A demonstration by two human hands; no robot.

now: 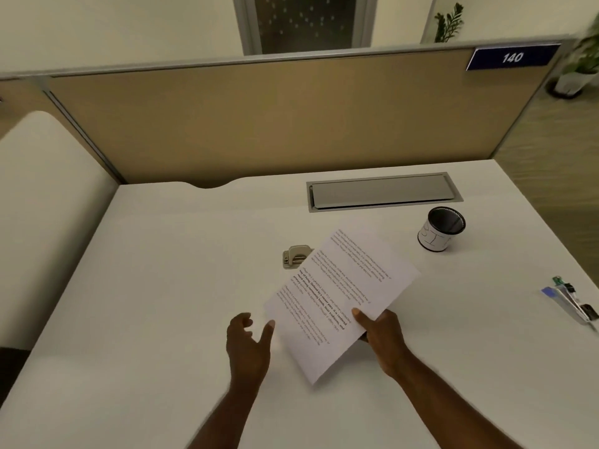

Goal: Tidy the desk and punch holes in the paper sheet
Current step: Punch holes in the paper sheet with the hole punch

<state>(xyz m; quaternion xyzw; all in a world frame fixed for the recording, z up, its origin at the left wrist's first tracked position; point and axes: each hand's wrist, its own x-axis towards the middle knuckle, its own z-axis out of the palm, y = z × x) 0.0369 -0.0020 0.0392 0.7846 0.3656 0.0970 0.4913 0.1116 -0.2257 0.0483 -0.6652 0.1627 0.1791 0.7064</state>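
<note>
A printed paper sheet (340,293) hangs tilted above the white desk (162,286), pinched at its right edge by my right hand (379,335), thumb on top. My left hand (248,345) hovers open just left of the sheet's lower-left edge, its thumb tip close to the paper; whether it touches I cannot tell. A small grey hole punch (295,256) sits on the desk behind the sheet's left edge, partly covered by it.
A black mesh pen cup (441,229) with a white label stands at the right rear. Pens and small clips (572,299) lie near the right edge. A metal cable flap (382,191) is set into the desk before the tan partition (259,124).
</note>
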